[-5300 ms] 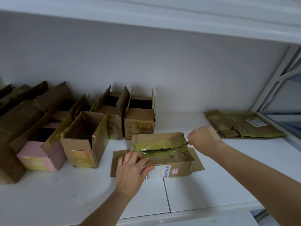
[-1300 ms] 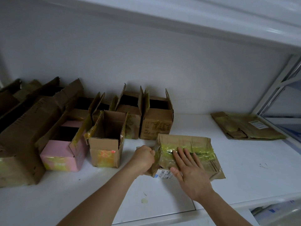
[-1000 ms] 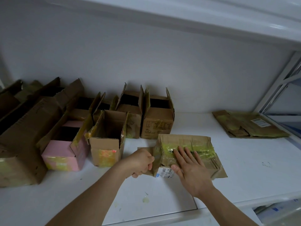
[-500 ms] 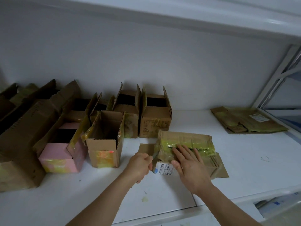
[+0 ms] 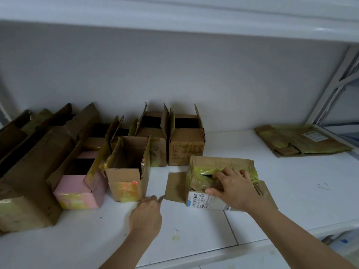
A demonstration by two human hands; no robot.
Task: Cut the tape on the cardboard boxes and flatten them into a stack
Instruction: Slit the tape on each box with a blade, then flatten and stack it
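A taped cardboard box (image 5: 221, 164) lies on its side on the white counter (image 5: 310, 191), yellow-green tape along its slit top and a white label (image 5: 200, 199) on its front. Its left end flap (image 5: 174, 186) lies open on the counter. My right hand (image 5: 235, 188) presses on the box top, fingertips at the slit in the tape. My left hand (image 5: 146, 214) is left of the box and off it, curled round a thin blade (image 5: 160, 199) whose tip points at the flap. The blade is blurred.
Several open cardboard boxes stand in rows at the left, among them a pink box (image 5: 77, 197) and a small open box (image 5: 126, 171). A stack of flattened boxes (image 5: 303, 140) lies at the back right by a window frame. A shelf hangs overhead.
My left hand has pulled back left and toward me, away from the box's left end. The left end flap now lies open on the counter. My right hand slid right along the taped top.
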